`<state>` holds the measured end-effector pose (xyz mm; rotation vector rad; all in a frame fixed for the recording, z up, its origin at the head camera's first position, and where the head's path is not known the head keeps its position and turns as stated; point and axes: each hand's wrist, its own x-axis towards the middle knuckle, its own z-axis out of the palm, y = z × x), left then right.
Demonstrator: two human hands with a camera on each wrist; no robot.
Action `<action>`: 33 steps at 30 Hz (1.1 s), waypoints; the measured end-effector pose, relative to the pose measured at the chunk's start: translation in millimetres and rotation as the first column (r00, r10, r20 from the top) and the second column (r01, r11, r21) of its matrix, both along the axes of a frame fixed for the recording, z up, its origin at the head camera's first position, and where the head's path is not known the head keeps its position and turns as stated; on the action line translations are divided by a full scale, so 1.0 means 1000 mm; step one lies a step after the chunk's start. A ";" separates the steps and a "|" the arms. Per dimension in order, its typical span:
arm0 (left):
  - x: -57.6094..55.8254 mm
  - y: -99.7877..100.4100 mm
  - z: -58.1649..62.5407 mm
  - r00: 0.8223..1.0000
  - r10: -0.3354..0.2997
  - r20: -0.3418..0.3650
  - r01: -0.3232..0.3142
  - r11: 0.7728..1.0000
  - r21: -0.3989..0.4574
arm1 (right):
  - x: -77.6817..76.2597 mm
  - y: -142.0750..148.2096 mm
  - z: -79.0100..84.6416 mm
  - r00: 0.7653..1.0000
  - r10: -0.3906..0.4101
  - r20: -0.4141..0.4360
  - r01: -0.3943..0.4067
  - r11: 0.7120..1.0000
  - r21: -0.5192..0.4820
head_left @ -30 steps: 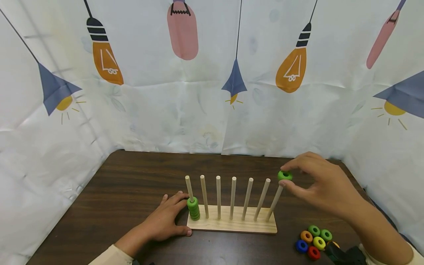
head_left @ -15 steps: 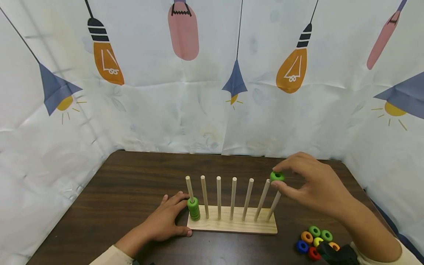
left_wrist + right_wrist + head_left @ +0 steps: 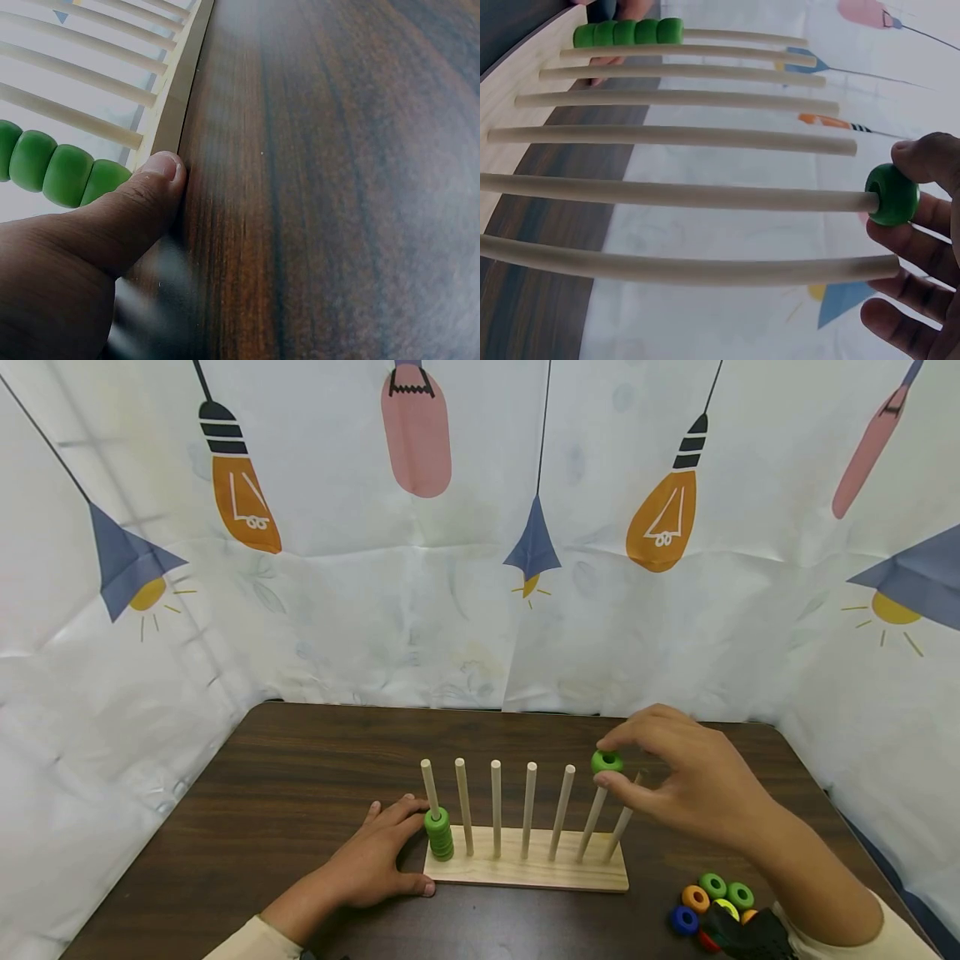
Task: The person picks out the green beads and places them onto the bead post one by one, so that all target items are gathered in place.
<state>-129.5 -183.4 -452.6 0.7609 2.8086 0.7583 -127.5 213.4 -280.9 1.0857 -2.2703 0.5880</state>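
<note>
A wooden peg board (image 3: 525, 872) with a row of upright pegs stands on the table. Several green beads (image 3: 440, 837) are stacked on its leftmost peg. My left hand (image 3: 373, 857) holds the board's left end, its thumb (image 3: 154, 180) against the front edge and its fingers reaching toward the back. My right hand (image 3: 682, 772) pinches a green bead (image 3: 898, 193) between thumb and fingers. This bead sits right at the tip of the second peg from the right, and in the right wrist view the peg's end meets its hole.
Loose beads lie at the front right of the dark wooden table (image 3: 315, 760): green (image 3: 705, 881), orange (image 3: 693, 906), blue (image 3: 677, 925), plus yellow and red ones partly hidden by the right wrist's black strap (image 3: 757, 937). Behind hangs a white curtain (image 3: 375, 635) printed with lamps.
My right hand has carried the green bead left, from the top of the rightmost peg to the second peg from the right. My left hand has stayed on the board.
</note>
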 end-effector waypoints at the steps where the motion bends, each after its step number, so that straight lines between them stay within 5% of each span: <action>1: 0.000 0.000 0.000 1.000 0.000 -0.001 0.000 1.000 0.000 | 0.000 -0.001 0.000 1.000 0.003 0.000 -0.003 1.000 0.002; 33: 0.000 -0.001 0.001 1.000 0.001 0.006 -0.001 1.000 0.002 | -0.010 -0.030 -0.001 0.993 0.107 0.041 -0.106 0.994 -0.028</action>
